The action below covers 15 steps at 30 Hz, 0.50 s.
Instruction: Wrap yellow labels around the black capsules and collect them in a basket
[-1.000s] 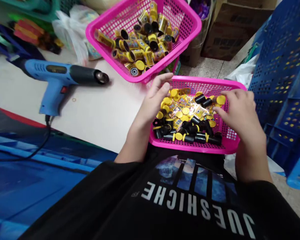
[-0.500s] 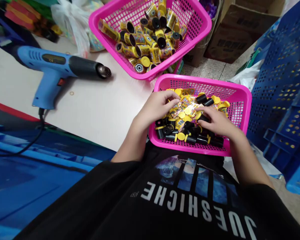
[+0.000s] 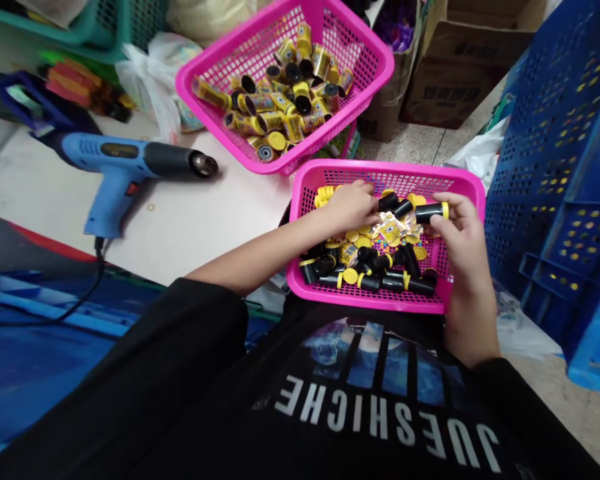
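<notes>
My right hand (image 3: 463,230) holds a black canister with a yellow cap (image 3: 431,213) between thumb and fingers, on its side above the right part of the near pink basket (image 3: 373,303). My left hand (image 3: 354,205) reaches into the same basket with curled fingers, their tips by the shiny printed wrappers (image 3: 391,229); what they pinch, if anything, is hidden. Loose yellow caps (image 3: 350,275) and more black canisters (image 3: 383,262) lie around them, mostly along the near side.
A second pink basket (image 3: 183,83) of yellow-labelled canisters stands further off. On the pale table (image 3: 180,220) at left lies a blue heat gun (image 3: 115,190). Blue crates (image 3: 545,187) rise at right. An open cardboard box (image 3: 443,73) and a plastic bag (image 3: 153,87) are behind.
My right hand has lifted a black canister with a yellow cap out of the pile. My left hand has reached further into the basket, its fingers now curled. The view has shifted slightly.
</notes>
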Each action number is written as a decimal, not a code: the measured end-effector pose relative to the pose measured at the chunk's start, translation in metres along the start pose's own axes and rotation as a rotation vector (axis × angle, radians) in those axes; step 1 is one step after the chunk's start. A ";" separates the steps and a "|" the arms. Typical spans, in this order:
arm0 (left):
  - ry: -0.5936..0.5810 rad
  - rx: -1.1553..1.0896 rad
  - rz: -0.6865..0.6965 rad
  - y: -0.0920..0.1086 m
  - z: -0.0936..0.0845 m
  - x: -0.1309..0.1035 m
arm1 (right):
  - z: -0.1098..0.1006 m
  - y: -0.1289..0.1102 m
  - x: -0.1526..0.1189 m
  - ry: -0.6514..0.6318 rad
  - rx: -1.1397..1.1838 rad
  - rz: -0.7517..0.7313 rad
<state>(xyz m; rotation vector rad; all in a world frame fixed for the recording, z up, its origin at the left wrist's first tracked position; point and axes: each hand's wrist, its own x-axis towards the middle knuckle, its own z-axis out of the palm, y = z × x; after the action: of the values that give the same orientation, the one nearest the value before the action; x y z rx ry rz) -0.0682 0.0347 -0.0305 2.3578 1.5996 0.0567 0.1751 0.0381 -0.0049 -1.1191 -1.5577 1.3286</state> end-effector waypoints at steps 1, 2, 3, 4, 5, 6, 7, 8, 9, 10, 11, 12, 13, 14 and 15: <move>-0.031 -0.015 0.010 -0.002 0.003 0.006 | -0.001 -0.001 -0.001 0.004 0.003 -0.009; -0.062 -0.038 0.002 -0.003 0.006 0.010 | -0.002 -0.001 -0.001 0.010 0.007 -0.017; -0.088 -0.071 -0.016 -0.005 0.009 0.013 | -0.003 -0.002 -0.002 0.017 0.014 -0.023; -0.109 -0.111 -0.035 -0.007 0.010 0.015 | -0.004 -0.002 -0.002 0.025 0.023 -0.026; -0.128 -0.155 -0.047 -0.010 0.010 0.016 | -0.006 -0.002 -0.002 0.032 0.034 -0.026; -0.143 -0.197 -0.047 -0.013 0.009 0.016 | -0.007 -0.001 -0.002 0.037 0.047 -0.021; -0.144 -0.234 -0.033 -0.016 0.007 0.014 | -0.008 -0.001 -0.001 0.042 0.061 -0.012; -0.122 -0.262 -0.009 -0.019 0.004 0.011 | -0.009 0.000 -0.001 0.043 0.073 -0.001; -0.078 -0.281 0.013 -0.022 0.000 0.006 | -0.010 0.001 0.000 0.040 0.085 0.010; -0.013 -0.297 0.017 -0.023 -0.004 0.001 | -0.011 0.002 0.000 0.033 0.098 0.022; 0.063 -0.316 0.003 -0.024 -0.009 -0.006 | -0.011 0.002 0.000 0.019 0.112 0.028; 0.135 -0.345 -0.027 -0.024 -0.014 -0.013 | -0.011 0.001 0.000 -0.003 0.123 0.027; 0.189 -0.394 -0.064 -0.022 -0.019 -0.021 | -0.010 0.000 -0.001 -0.029 0.128 0.020; 0.214 -0.472 -0.099 -0.019 -0.025 -0.029 | -0.008 -0.003 -0.001 -0.056 0.125 0.013; 0.214 -0.582 -0.124 -0.015 -0.031 -0.037 | -0.004 -0.007 -0.002 -0.080 0.113 0.009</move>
<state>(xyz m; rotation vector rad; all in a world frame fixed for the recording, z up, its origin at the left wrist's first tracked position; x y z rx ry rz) -0.1017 0.0124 -0.0001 1.8452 1.5476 0.6717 0.1791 0.0368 0.0025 -1.0153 -1.5157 1.4644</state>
